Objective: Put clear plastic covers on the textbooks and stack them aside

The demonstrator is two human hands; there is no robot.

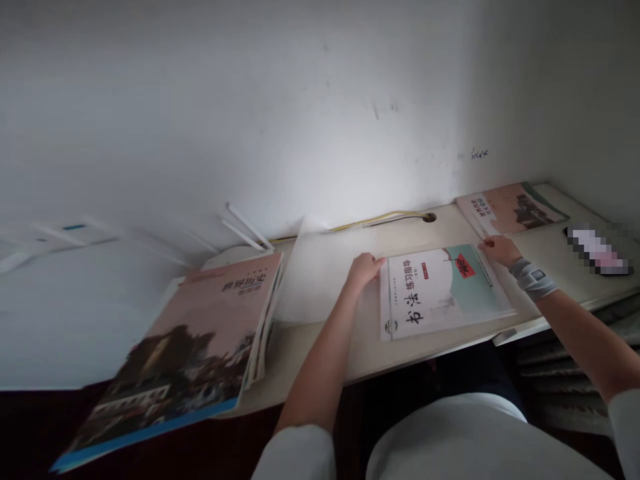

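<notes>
White-and-green paper book (425,293) flat near the cream tabletop's (363,357) front edge. 2 bare hands at its far corners. Left hand (367,268): fingers curled together, thumb clamped on left corner. Right hand (500,251): fingertips pinched on right corner. Pink-covered paper book (513,208) at tabletop's far right corner.

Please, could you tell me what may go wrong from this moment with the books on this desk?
The stack of books seems to hang over the front edge of the desk, so a bump from the left arm might make it slide off. The left hand and right hand are at the edges of the white-and-green booklet; squeezing might crease it. The right hand is also close to the pink booklet and could nudge it.
</notes>
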